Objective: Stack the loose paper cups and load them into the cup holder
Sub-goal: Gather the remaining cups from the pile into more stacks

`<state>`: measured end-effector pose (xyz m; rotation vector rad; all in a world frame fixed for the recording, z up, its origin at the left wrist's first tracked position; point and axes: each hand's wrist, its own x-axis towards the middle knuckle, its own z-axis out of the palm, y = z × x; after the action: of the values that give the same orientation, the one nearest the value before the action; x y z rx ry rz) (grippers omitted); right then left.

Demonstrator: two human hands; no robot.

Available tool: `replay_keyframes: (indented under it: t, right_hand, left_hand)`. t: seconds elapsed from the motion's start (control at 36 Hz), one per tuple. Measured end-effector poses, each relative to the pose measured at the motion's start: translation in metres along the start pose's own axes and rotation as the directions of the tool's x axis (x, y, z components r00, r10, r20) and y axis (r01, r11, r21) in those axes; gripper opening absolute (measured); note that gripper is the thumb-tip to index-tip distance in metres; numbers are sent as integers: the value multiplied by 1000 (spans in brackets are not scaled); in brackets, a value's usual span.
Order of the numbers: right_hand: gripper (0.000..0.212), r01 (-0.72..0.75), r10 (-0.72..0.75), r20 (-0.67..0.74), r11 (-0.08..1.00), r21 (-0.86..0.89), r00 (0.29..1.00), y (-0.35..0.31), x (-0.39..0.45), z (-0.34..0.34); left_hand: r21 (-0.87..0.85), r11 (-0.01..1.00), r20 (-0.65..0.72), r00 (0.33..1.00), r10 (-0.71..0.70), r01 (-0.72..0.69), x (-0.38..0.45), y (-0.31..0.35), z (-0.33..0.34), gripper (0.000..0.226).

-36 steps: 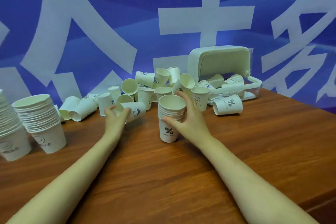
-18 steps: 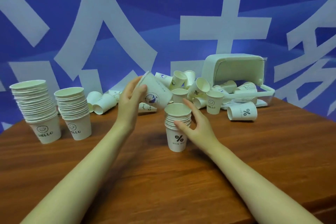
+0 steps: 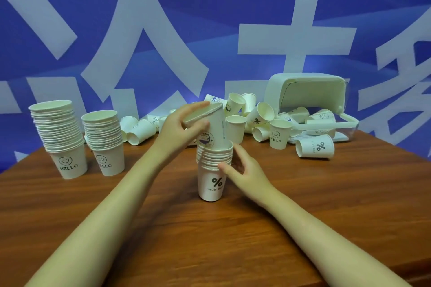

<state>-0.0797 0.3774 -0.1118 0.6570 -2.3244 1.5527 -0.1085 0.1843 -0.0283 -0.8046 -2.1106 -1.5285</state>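
Head view: the left hand (image 3: 180, 123) grips a whale-print paper cup (image 3: 213, 128) by its rim, fingers curled over the top, thumb under the lip, cup tilted w/ its base already in the mouth of the "NICE DAY" stack (image 3: 213, 170), which stands near the middle of the table (image 3: 326, 205). The right hand (image 3: 245, 170) curls round the stack's far side, thumb on the rolled rims, steadying it. To seat this cup well, I'd level it first — tilted as it is, it would likely catch on the top rim — then press straight down while the right hand keeps the stack from rocking; thin paper dents easily, so light pressure at the rim, not the wall. Two finished "HELLO" stacks, taller (image 3: 59, 137) and shorter (image 3: 103, 142), stand toward the left back edge. Loose cups (image 3: 256, 119) lie heaped along the back edge, some upright, some on their sides, incl. a "%" cup lying on its side (image 3: 316, 147) and an upright "HELLO" cup (image 3: 278, 134). The white cup holder (image 3: 307, 91) sits at the back right w/ its lid up, a few loose cups lying in its clear tray — no stack loaded yet, so far as I can see.
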Motion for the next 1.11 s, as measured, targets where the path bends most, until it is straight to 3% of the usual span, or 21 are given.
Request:
replay_keyframes:
  t: [0.19, 0.28, 0.36, 0.5, 0.56, 0.61, 0.69, 0.75, 0.78, 0.83, 0.86, 0.92, 0.97, 1.11]
  right_hand:
    - [48, -12, 14, -21, 998, 56, 1000, -3, 0, 0]
    - [44, 1, 2, -40, 998, 62, 999, -1, 0, -2]
    - [43, 27, -24, -54, 998, 65, 998, 1, 0, -4]
    - [42, 41, -47, -34, 989, -144, 998, 6, 1, -24]
    - [37, 14, -66, -160, 952, -307, 985, 13, 5, -45]
    - [32, -96, -78, -405, 915, -392, 911, 21, 10, -73]
    - [37, -387, 19, -708, 848, -363, 706, 41, 16, -123]
    - [44, -547, 67, -793, 759, -353, 605, 57, 12, -156]
    - [48, -595, 91, -802, 721, -356, 590, 63, 8, -170]
    - [55, -618, 143, -761, 685, -386, 633, 77, 0, -192]
    - [59, -596, 156, -707, 677, -431, 690, 82, -4, -200]
    - [65, -491, 154, -519, 619, -613, 841, 92, -9, -211]
    - [75, -368, 198, -311, 533, -762, 930, 96, -9, -217]
    - [75, -278, 300, -147, 461, -842, 942, 94, 14, -231]
  left_hand:
    - [244, 970, 179, 982, -53, 8, -4, -14, -6, 57]
    - [219, 976, 247, 967, -65, 10, -12, -23, 5, 52]
    - [123, 992, 204, 978, -40, 15, -20, -30, 17, 44]
    - [122, 991, 201, 979, 33, -59, -25, -29, 23, 51]
    - [62, 998, 180, 984, 14, -25, -29, -26, 31, 62]
    - [-6, 1000, 137, 990, -29, 30, -34, -24, 42, 71]
    - [-81, 991, 67, 993, -98, 104, -38, -27, 57, 87]
    - [-109, 986, 52, 991, -124, 129, -40, -29, 64, 92]
    - [-115, 984, 49, 990, -132, 137, -41, -31, 67, 94]
    - [-129, 980, 33, 988, -148, 151, -43, -34, 70, 96]
    - [-135, 979, 24, 988, -153, 154, -43, -35, 71, 96]
    - [-141, 978, 8, 988, -157, 156, -43, -34, 73, 94]
    - [-150, 978, -10, 989, -150, 147, -44, -32, 73, 90]
    - [-179, 973, -37, 988, -151, 142, -43, -34, 73, 79]
